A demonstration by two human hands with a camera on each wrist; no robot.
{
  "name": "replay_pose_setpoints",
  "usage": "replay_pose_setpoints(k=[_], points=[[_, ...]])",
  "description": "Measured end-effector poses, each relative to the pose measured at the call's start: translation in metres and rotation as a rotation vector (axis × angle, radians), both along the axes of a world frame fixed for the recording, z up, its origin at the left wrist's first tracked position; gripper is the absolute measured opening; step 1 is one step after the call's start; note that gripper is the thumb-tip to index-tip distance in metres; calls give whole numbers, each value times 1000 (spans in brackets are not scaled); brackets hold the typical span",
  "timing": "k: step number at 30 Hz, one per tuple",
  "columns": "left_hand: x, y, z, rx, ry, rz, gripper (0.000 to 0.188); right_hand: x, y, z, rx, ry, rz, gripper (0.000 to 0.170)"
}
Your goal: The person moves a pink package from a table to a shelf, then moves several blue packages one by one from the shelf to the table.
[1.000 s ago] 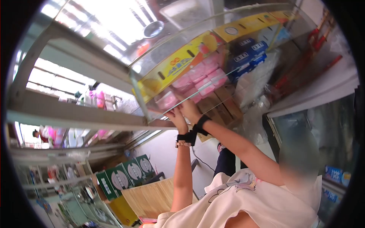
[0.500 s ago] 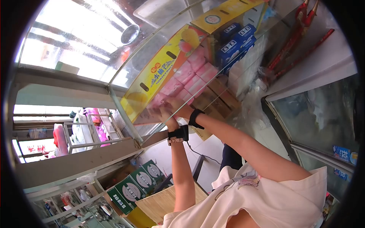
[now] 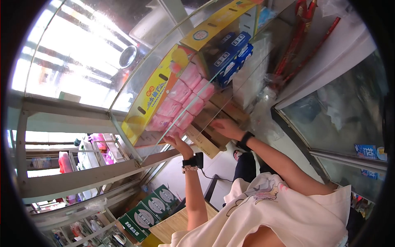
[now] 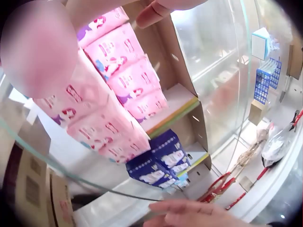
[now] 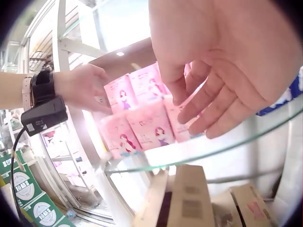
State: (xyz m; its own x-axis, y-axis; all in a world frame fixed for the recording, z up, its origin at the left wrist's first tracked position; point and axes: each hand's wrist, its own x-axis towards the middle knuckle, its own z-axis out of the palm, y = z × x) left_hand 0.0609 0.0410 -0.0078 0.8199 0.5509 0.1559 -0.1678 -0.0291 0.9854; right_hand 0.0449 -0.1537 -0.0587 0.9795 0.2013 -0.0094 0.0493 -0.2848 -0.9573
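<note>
Right hand off the pink packs, left hand right at the end one
So we've got the glass shelf (image 5: pixel 227 155), then the yellow carton (image 3: pixel 154 96), with the pink packs (image 3: pixel 179 90) stacked in rows against it and blue packs (image 3: pixel 232 53) further along. What's just changed: our right hand (image 3: pixel 228 128) has come away from the near end and is now out by the cardboard boxes (image 3: pixel 205 142), so we'd say the stack sits fine without it. The printed fronts face out at us and the rows run lengthwise along the shelf; we can't tell one pack's long axis. Right fingers: apart, loosely bent, nothing in them. Left hand (image 3: pixel 179 144): fingers relaxed, not wrapped round anything; can't tell if they touch.
</note>
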Motion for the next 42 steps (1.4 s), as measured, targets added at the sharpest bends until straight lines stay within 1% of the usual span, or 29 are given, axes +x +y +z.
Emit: replay_pose_setpoints(k=[2,3,4,5,6,8,9,10,11,12,14,15,16,17,18,19,20,21,22,24,26,27,31,33,34,36,38,40,42], points=[[-11,-14,-12,-165,-5,-8,58,-33,-39,-34,60,79,-65,19],[-18,-13,-30,-13,82,-53,59,-51,-60,-45,70,126,-94,19],[-22,-21,-35,-10,83,-59,59,-69,-80,-50,58,181,-126,19],[-26,-33,-38,-50,189,-101,57,-82,-99,-53,46,235,-158,19],[-30,-44,-43,-89,295,-140,55,-92,-117,-56,49,235,-163,19],[-25,-65,-54,-136,304,-142,52,-104,-146,-59,-137,377,-174,20],[-22,-77,-49,-112,350,-256,52,-102,-156,-62,-203,326,-209,22],[-18,-91,-40,-88,397,-369,53,-94,-164,-59,-205,326,-207,22],[-13,-105,-32,-108,365,-444,52,-81,-171,-58,-86,253,-241,25],[-4,-116,-32,-111,369,-432,52,-66,-177,-56,33,184,-267,29],[19,-138,-33,-207,381,-573,55,-21,-190,-54,36,59,-240,33],[30,-152,-26,-214,376,-549,55,5,-193,-44,22,-7,-246,33],[40,-166,-14,-200,330,-567,57,30,-194,-31,10,-73,-249,34],[52,-178,-8,-184,285,-584,59,56,-196,-20,49,-54,-266,37],[68,-184,-16,-188,281,-554,59,82,-197,-13,87,-32,-282,40],[85,-189,-26,-151,259,-565,62,107,-199,-12,87,-34,-253,40],[100,-193,-37,-112,238,-577,64,131,-200,-11,73,-117,-282,43],[109,-199,-35,-86,258,-531,68,148,-199,-8,62,-198,-313,46],[117,-205,-33,-86,256,-511,68,160,-198,-6,67,-199,-293,46],[129,-216,-32,-10,296,-429,68,179,-197,0,160,-55,-235,50],[135,-225,-36,-50,248,-426,66,184,-194,6,174,-65,-189,52],[135,-228,-33,-87,201,-436,65,186,-194,2,187,-74,-156,53],[119,-232,-23,-197,201,-352,61,182,-198,-9,246,-65,-124,53],[110,-230,-16,-162,186,-423,62,177,-204,-5,365,-25,-119,50],[105,-230,-12,-167,184,-396,62,173,-207,-3,363,-20,-92,50],[90,-229,-3,-126,149,-465,64,164,-214,1,306,-44,-92,47],[68,-231,5,-133,154,-441,65,154,-223,-3,337,-12,-24,42],[45,-231,6,-135,62,-507,66,131,-229,3,355,60,2,38],[8,-228,-11,-14,185,-486,69,102,-234,0,355,106,47,35]])
